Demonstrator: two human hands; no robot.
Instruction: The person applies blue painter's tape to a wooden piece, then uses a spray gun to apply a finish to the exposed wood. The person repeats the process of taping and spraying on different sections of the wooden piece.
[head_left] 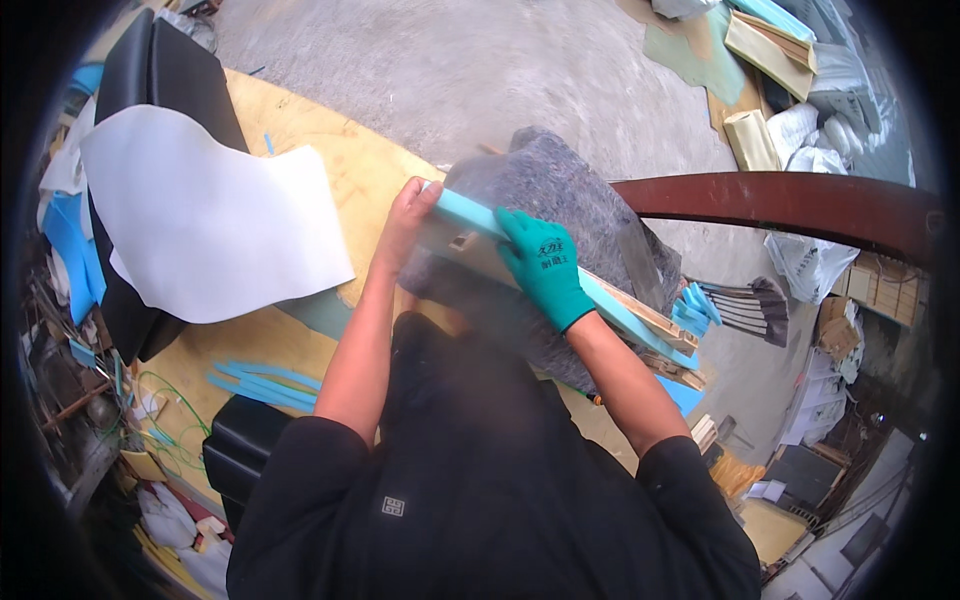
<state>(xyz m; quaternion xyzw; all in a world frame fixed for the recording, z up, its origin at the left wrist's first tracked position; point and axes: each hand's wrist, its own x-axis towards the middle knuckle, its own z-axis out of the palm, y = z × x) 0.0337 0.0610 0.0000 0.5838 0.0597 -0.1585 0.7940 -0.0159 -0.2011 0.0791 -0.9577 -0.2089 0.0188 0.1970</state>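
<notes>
A long wooden frame edged with light blue foam (610,300) lies tilted across the plywood table (300,130), wrapped in grey felt (570,190). My left hand (408,215), bare, grips the frame's far left end, fingers curled over the foam edge. My right hand (542,268), in a green glove, presses down on the foam strip near the middle of the frame, fingers wrapped over it. The felt hangs behind and under the frame.
A white foam sheet (210,230) drapes over a black cushion (165,75) on the left. Blue foam strips (262,385) lie on the table near another black cushion (245,440). A curved dark red beam (800,200) stands right; foam scraps litter the concrete floor.
</notes>
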